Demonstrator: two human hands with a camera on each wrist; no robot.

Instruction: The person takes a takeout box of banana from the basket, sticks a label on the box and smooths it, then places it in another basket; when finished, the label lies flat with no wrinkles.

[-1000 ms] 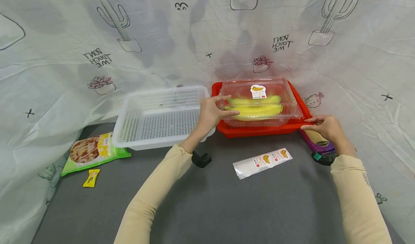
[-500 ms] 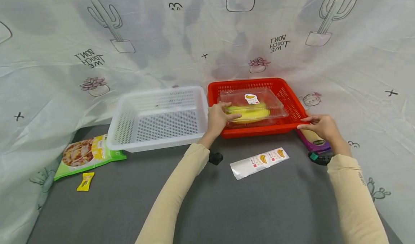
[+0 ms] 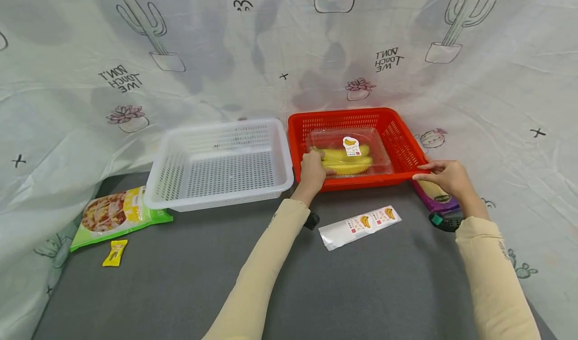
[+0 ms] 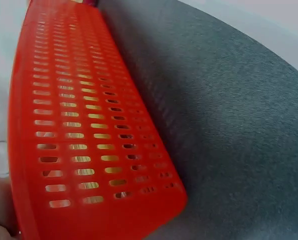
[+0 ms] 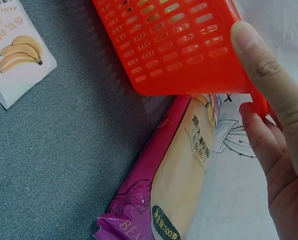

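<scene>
A clear plastic clamshell box with yellow bananas inside sits in the red basket. On its lid is a white banana sticker. My left hand reaches over the basket's near left corner and grips the left end of the box; its fingertips are partly hidden in the head view. At the near right corner my right hand pinches the basket's rim, thumb on top and fingers beneath, as the right wrist view shows.
A white basket stands left of the red one. A purple pasta bag lies partly under the red basket's right corner. A banana-sticker strip lies in front. At left are a green food bag and a small yellow packet.
The box of bananas has come down from above the basket's rim into the red basket, with my left hand holding its left end. My right hand has stayed on the rim.
</scene>
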